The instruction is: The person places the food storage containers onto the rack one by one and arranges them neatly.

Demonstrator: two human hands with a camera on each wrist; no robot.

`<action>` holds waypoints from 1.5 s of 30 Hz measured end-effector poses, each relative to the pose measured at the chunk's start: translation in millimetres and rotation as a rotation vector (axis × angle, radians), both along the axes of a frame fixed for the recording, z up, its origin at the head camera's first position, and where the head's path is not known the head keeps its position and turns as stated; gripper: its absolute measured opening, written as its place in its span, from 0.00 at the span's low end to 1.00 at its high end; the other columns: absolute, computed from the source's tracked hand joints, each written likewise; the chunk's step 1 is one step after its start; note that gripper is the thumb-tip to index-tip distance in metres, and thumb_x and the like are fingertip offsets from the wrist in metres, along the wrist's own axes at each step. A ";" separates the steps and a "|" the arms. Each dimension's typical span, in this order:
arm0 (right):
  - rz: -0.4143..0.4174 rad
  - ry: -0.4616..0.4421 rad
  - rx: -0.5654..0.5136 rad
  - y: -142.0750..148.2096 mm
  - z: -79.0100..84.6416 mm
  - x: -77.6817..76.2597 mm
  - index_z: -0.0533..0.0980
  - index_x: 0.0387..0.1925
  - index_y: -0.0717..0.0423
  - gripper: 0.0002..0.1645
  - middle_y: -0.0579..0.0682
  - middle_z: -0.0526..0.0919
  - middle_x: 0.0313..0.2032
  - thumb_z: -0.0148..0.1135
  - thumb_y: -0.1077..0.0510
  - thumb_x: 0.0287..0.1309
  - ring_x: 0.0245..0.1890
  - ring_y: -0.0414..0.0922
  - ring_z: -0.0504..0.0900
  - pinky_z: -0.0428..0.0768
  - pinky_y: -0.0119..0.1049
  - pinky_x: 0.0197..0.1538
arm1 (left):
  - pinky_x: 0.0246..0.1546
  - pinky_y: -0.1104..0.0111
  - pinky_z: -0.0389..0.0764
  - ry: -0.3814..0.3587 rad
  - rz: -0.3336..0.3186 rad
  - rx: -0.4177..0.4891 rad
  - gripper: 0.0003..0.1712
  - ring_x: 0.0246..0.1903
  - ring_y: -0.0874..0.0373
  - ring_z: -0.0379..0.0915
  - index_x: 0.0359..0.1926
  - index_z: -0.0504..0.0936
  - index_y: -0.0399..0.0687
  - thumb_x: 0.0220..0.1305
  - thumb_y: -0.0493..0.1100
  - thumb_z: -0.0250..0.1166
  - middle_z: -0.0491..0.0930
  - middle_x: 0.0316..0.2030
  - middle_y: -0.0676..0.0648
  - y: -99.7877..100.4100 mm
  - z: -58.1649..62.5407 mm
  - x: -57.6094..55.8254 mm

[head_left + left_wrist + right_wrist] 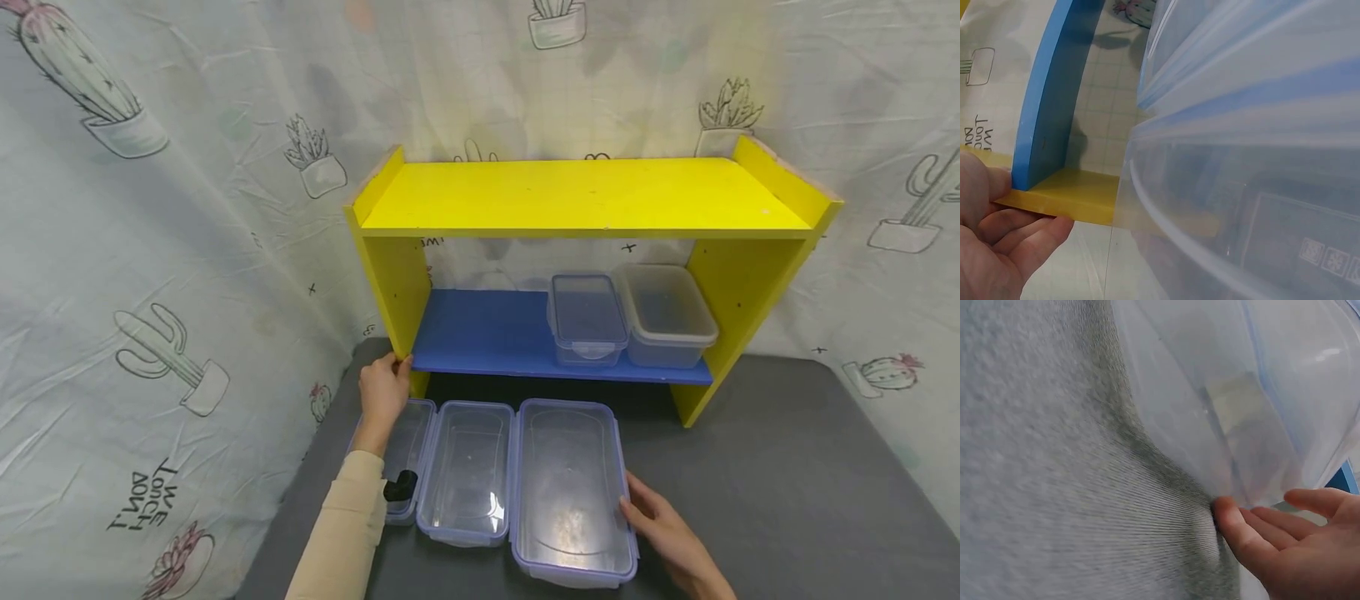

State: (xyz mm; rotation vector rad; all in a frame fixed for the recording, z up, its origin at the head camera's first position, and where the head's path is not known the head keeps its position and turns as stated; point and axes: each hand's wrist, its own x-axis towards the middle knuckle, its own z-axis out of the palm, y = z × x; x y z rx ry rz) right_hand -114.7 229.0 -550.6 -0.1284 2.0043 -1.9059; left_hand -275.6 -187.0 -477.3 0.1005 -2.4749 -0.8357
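My left hand [384, 388] grips the left side panel of a yellow and blue shelf [585, 197], beside the front corner of its blue board. In the left wrist view the thumb and fingers [1041, 244] lie on either side of the yellow panel's edge. My right hand [667, 532] touches the right side of a large clear food container [572, 483] with relaxed fingers. A medium container [468, 467] stands directly left of it. Further left is a smaller container [405, 442], partly hidden behind my left forearm. All three have lids with purple-blue rims.
Two more lidded containers stand at the right of the blue board: one with a blue rim [588, 321] and one with a whitish lid [667, 317]. The shelf stands on a dark grey table [780, 467]. Cactus-print cloth [225, 208] hangs behind and at the sides.
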 end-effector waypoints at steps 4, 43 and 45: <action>-0.020 0.054 -0.112 0.1 -7.1 5.6 0.44 0.75 0.62 0.37 0.32 0.61 0.69 0.46 0.59 0.74 0.59 0.16 0.63 0.69 0.21 0.55 | 0.24 0.58 0.75 -0.008 -0.007 -0.004 0.17 0.17 0.49 0.74 0.29 0.83 0.37 0.67 0.47 0.63 0.82 0.20 0.41 0.3 -0.2 -0.1; 0.315 0.052 -0.457 14.9 -22.4 18.5 0.22 0.75 0.37 0.62 0.21 0.40 0.70 0.60 0.56 0.63 0.68 0.22 0.56 0.69 0.31 0.64 | 0.23 0.59 0.75 -0.009 -0.004 0.014 0.16 0.17 0.50 0.75 0.31 0.84 0.37 0.67 0.46 0.63 0.83 0.21 0.41 -0.3 -2.1 -2.1; 0.349 0.034 -0.486 14.1 -23.1 17.8 0.20 0.73 0.32 0.65 0.21 0.36 0.71 0.62 0.55 0.62 0.68 0.26 0.57 0.71 0.38 0.64 | 0.22 0.60 0.73 0.002 -0.004 0.013 0.16 0.17 0.50 0.75 0.30 0.84 0.37 0.67 0.46 0.63 0.82 0.20 0.41 -1.0 -1.4 -1.9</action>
